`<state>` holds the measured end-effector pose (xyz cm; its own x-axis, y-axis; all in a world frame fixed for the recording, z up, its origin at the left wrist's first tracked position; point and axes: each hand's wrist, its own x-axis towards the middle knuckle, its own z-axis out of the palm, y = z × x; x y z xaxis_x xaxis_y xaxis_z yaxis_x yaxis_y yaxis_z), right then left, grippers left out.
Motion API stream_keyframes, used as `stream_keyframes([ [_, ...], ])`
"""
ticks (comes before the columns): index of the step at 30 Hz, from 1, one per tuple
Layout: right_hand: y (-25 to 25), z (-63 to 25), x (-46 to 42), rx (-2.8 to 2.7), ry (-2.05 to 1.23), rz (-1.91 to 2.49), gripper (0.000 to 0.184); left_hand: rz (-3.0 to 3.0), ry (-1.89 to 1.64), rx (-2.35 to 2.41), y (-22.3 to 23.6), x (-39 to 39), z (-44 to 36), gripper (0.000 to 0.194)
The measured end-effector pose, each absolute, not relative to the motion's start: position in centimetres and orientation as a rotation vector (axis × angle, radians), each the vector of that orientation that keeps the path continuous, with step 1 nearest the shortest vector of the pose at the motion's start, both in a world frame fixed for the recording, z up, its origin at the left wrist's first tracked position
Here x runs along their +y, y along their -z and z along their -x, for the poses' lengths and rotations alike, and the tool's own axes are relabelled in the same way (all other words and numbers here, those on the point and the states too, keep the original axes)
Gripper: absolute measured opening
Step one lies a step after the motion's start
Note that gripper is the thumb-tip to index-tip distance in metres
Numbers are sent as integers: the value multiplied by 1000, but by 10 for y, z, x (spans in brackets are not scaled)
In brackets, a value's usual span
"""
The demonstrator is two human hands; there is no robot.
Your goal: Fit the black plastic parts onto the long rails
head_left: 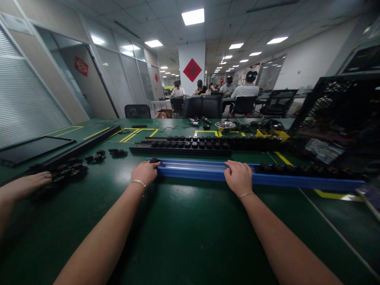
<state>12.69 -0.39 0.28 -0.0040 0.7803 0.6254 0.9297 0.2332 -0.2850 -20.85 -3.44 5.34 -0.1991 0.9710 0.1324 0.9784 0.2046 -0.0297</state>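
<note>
Fingers (247, 169) on blue channel rail (192, 171)
Right hand (240, 178) clasps it; left hand (143, 174) curls at its end, hold unclear.

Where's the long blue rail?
In the head view, the blue rail runs from centre to right on the green table, starting at the left hand.

The green tabletop (190, 233) carried a blue channel rail (190, 174) from twelve to two o'clock, black channel rails (181, 152) beyond at twelve, and loose black parts (69, 171) at ten.

The blue rail (192, 173) looks smooth and glossy, the bowl (225, 129) shiny metal.
</note>
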Motion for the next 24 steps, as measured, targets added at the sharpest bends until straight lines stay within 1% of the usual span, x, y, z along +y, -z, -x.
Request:
stream_keyframes([
  [11,-2,-127,-4,-1803,269,1556,30,1873,76,-2414,-53,-32,229,50],
  [24,-3,-127,-4,-1805,267,1550,30,1813,305,-2407,-39,-35,230,47],
])
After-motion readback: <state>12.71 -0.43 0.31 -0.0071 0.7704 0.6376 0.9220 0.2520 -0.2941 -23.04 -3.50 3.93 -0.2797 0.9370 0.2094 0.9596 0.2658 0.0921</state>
